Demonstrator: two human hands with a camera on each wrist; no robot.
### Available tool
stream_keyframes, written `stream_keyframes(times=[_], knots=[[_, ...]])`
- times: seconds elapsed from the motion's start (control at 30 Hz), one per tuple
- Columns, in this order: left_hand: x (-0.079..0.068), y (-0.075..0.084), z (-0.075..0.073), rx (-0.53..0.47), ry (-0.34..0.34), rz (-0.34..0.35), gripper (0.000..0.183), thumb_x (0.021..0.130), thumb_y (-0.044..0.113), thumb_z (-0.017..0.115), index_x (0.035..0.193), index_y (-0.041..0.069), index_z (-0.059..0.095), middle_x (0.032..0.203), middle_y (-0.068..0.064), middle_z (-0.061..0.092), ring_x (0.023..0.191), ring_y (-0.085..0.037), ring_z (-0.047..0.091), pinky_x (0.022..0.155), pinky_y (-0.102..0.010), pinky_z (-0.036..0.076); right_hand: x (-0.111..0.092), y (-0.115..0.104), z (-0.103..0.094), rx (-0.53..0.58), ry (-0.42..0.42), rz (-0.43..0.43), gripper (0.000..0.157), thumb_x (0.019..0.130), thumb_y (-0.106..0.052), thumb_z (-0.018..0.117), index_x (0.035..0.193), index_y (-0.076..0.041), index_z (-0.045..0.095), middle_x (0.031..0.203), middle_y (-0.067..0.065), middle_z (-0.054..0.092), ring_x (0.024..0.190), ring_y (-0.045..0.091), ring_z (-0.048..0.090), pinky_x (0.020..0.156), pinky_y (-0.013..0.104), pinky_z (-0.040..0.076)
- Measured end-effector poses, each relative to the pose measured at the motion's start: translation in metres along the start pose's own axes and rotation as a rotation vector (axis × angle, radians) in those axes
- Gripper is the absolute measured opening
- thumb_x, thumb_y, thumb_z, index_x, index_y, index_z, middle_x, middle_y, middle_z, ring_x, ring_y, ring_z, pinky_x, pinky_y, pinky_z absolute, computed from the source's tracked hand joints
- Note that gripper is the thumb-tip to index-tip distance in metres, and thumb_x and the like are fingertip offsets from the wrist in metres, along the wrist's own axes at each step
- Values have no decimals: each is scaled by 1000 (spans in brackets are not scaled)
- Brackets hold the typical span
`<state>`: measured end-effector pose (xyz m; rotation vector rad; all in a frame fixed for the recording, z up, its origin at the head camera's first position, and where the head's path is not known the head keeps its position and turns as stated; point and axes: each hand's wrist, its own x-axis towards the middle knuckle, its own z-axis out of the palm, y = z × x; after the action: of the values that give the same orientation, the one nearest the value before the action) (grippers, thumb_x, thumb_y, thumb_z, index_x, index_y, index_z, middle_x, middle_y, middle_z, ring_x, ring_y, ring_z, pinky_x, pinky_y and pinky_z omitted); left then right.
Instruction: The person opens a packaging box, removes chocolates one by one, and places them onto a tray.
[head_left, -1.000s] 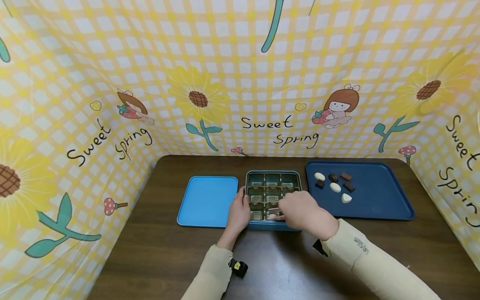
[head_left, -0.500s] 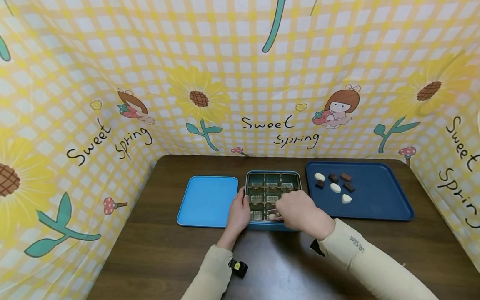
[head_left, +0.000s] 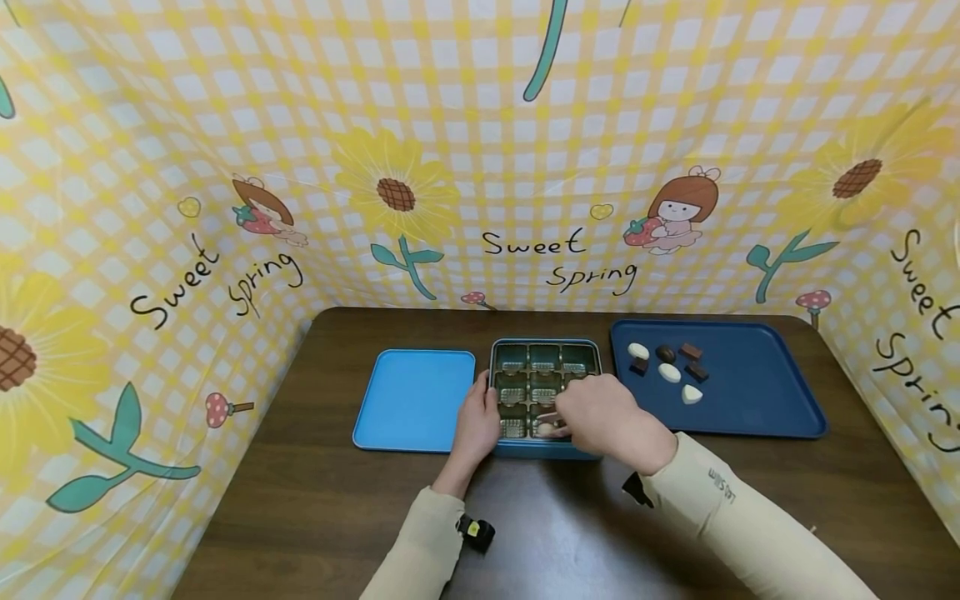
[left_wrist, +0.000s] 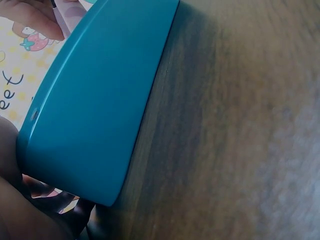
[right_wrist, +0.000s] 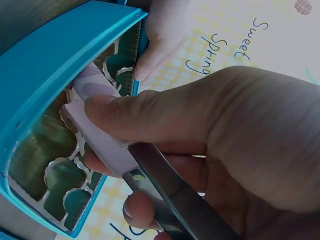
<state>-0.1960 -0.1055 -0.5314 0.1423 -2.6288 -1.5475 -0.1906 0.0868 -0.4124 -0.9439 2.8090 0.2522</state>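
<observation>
A blue box [head_left: 517, 450] with a gold divided insert stands at the middle of the table. Its left side is held by my left hand [head_left: 476, 419], thumb at the rim and fingers along the wall. My right hand [head_left: 606, 417], above the box's right front part, grips a pair of tongs [right_wrist: 160, 182] with metal arms and pale pink tips. Those tips reach into the front middle compartment, around a small pale chocolate [head_left: 545, 429]. Whether they squeeze it is too small to tell. My right hand hides the compartments at the front right.
On the right a dark blue tray [head_left: 765, 383] bears several white, brown and dark chocolates [head_left: 670, 372]. A light blue lid [head_left: 416, 400] lies left of the box. Patterned cloth [head_left: 525, 167] rises behind the table and at both sides.
My right hand has shifted slightly left and then back right, with the tongs staying in the front middle compartment. My left hand stays on the box.
</observation>
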Motion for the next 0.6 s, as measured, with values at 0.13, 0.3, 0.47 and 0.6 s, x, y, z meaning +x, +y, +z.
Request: stream_keyframes(times=[0.13,0.3,0.47,0.6], knots=[[0,0,0,5,3,3,46,111,14,38,152,-6,38,151,-27,44,129,-43,51,98,-58,45,-3,2,-3,7,5,5,10,86,-13,75,77,-17,71,63,-3,55,55,13,49,51,33,45],[0,0,0,16,-2,4,46,111,15,38,153,-6,38,150,-26,45,109,-39,59,87,-53,48,-6,5,-7,11,18,15,7,87,-12,73,81,-15,73,62,-2,54,53,13,48,49,32,44],[1,-1,0,16,-14,-5,47,111,17,37,154,-4,37,150,-25,46,87,-31,57,74,-45,46,-9,8,-12,20,51,27,14,90,-14,74,76,-16,70,59,-2,51,50,13,47,46,31,41],[1,-2,0,1,-27,-7,47,111,17,36,154,-3,36,140,-25,52,68,-24,49,62,-38,42,-10,10,-11,11,60,27,17,90,-12,72,74,-17,69,57,-2,50,49,13,47,45,31,40]])
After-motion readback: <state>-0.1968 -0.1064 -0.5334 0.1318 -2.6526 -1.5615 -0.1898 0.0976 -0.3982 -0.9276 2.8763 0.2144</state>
